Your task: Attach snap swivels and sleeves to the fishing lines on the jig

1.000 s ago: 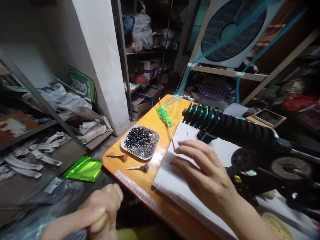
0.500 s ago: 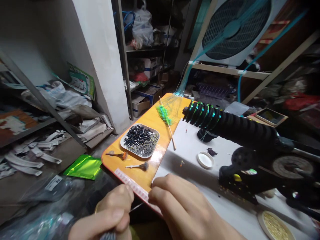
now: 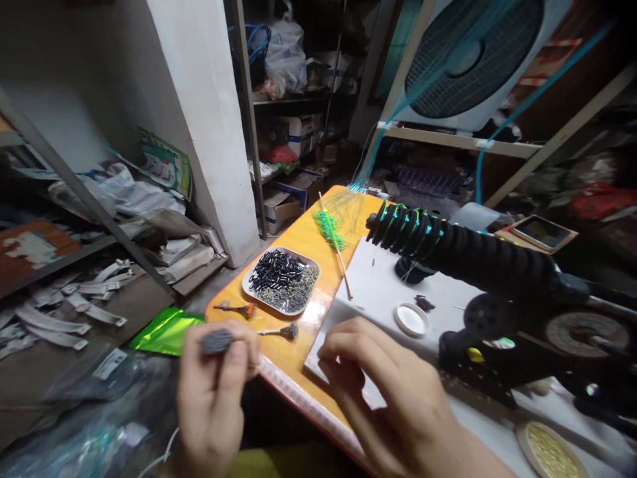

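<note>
My left hand (image 3: 216, 392) is closed around a dark grey bundle (image 3: 217, 341) of fine strands, whose blunt end shows between thumb and fingers. Over the near edge of the orange table (image 3: 286, 368), my right hand (image 3: 393, 385) has its fingers curled, thumb and forefinger tips close together; what lies between them, if anything, is hidden. Just beyond my hands are a white-handled brush-like piece (image 3: 281, 330) with a dark tuft and another with an orange tuft (image 3: 243, 309). Behind these stands a white tray (image 3: 243, 285) of small black and grey pieces. A white string (image 3: 162, 455) hangs by my left wrist.
A black ribbed cylinder with a wheel (image 3: 478, 259) stands on the white board to the right. A stick with green fibres (image 3: 328, 229) lies on the table, near a small white dish (image 3: 412, 319). A green packet (image 3: 166, 330) is at left, a fan (image 3: 468, 60) at back.
My left hand has risen and turned, bringing the grey bundle's end into view. The right hand has moved slightly right, and its fingers have lifted and rounded.
</note>
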The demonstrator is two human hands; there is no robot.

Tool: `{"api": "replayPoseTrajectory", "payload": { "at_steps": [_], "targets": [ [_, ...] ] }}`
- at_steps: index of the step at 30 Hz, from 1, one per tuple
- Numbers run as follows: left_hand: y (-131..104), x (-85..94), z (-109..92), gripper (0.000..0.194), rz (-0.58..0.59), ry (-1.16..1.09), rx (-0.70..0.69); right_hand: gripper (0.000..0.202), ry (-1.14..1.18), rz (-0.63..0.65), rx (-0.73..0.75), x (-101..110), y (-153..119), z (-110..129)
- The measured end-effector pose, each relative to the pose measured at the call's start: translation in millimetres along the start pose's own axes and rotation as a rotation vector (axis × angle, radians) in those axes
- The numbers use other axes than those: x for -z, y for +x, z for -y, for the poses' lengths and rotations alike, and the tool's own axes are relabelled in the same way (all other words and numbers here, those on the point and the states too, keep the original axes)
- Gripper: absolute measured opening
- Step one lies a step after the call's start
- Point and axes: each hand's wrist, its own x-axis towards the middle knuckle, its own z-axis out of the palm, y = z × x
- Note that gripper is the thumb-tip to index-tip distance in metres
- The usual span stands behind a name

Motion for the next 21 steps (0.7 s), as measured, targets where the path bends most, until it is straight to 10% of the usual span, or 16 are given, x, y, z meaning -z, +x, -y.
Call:
{"api": "replayPoseTrajectory", "payload": {
  "at_steps": [6, 11, 21],
  "targets": [
    [-15, -31.2, 2, 0.026, 0.364, -0.203, 0.524, 0.014, 0.084, -0.056, -0.081, 2, 4, 3],
    [-23, -41.6, -3, 0.038, 0.302, -0.363, 0.696, 0.012, 0.111, -0.114, -0.143, 1, 2, -4],
    [-20, -48.1, -2, 0.029, 0.344, -0.113, 0.417, 0.014, 0.364, -0.175, -0.246, -10, -4, -5]
  ]
}}
